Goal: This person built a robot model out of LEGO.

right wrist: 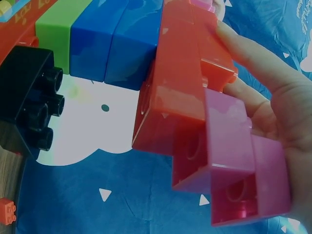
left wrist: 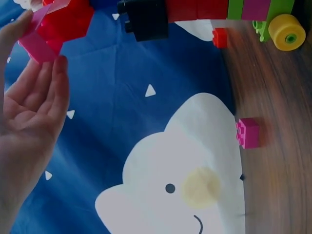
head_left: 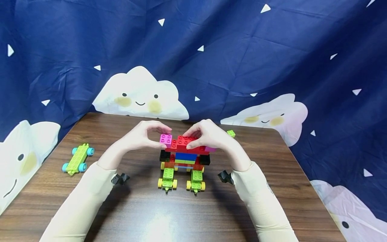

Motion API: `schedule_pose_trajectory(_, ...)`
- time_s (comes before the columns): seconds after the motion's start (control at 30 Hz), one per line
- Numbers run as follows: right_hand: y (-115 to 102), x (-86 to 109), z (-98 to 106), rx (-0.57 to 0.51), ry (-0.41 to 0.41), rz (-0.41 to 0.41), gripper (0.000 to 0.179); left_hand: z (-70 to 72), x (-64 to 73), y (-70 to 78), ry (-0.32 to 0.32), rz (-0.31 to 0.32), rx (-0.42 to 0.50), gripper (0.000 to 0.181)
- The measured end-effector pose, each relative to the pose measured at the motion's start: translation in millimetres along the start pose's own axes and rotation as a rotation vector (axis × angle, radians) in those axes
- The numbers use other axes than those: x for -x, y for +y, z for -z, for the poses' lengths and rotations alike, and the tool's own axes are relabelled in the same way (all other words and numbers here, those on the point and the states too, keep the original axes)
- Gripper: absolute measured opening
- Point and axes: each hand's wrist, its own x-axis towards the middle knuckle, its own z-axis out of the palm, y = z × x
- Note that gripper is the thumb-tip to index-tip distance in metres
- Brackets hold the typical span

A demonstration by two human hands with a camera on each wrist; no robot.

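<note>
A toy-brick structure stands on green wheeled bases (head_left: 167, 178) with yellow wheels. Its middle has blue bricks (head_left: 185, 156) between two black bricks (head_left: 164, 155), beneath a wide red top. My left hand (head_left: 136, 137) pinches a pink brick (head_left: 166, 140) at the top left end, thumb in front and fingers behind; the left wrist view shows this pink brick (left wrist: 41, 48) against red. With thumb and fingers, my right hand (head_left: 210, 135) grips a red brick (head_left: 182, 142) on the top layer. Stepped pink bricks (right wrist: 231, 141) jut from the right end, beside my right palm.
A separate green wheeled base (head_left: 78, 159) with blue wheels lies at the table's left. A small green brick (head_left: 231, 133) sits at the back right. Behind the structure, a pink brick (left wrist: 249, 132) and a red brick (left wrist: 220, 37) lie near the table edge. A dark blue cloud-patterned curtain (head_left: 211, 74) hangs behind.
</note>
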Motion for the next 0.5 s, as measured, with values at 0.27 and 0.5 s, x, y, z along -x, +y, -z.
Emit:
schedule_pose_trajectory(0.27, 0.2, 0.4, 0.8, -0.008, -0.003, -0.002, 0.040, 9.8, -6.2, -2.8, 0.050, 0.005, 0.058, 0.032)
schedule_pose_trajectory(0.5, -0.3, 0.3, 0.5, -0.004, -0.003, 0.001, 0.040, 13.4, -19.1, -17.8, 0.135, 0.111, 0.069, 0.032)
